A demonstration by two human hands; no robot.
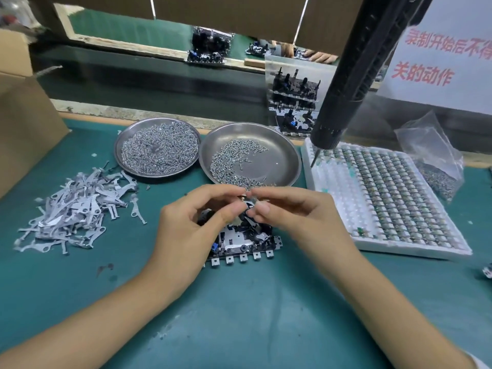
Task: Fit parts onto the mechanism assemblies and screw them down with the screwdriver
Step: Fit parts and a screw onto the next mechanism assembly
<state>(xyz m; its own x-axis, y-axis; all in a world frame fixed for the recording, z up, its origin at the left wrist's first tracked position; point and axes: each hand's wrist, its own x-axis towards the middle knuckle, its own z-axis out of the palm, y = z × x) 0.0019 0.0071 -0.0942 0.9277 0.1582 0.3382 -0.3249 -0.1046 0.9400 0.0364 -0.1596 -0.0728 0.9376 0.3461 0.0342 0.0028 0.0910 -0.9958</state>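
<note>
Both hands work above the black-and-metal mechanism assembly (pixel 243 242), which lies flat on the green bench mat (pixel 239 315) with a row of square metal tabs along its near edge. Left hand (pixel 186 227): fingers curled, thumb and forefinger pinching a small metal part (pixel 249 202) from the left. Right hand (pixel 295 217): fingers curled, thumb and forefinger pinching the same part from the right. The fingertips of the two hands nearly meet just above the assembly; the part's exact shape cannot be made out.

The black electric screwdriver (pixel 346 83) hangs tilted, apart from both hands, its bit over the far left corner of the white foam tray of small components (pixel 386 198).

Left round steel dish (pixel 157 147): heaped with screws. Right round steel dish (pixel 250 155): a thinner scatter of screws, just behind the hands. A loose pile of flat grey metal levers (pixel 77 209) lies on the mat at left. A clear plastic bag (pixel 431 153) sits behind the foam tray. A brown cardboard box (pixel 24 123) stands at far left.
</note>
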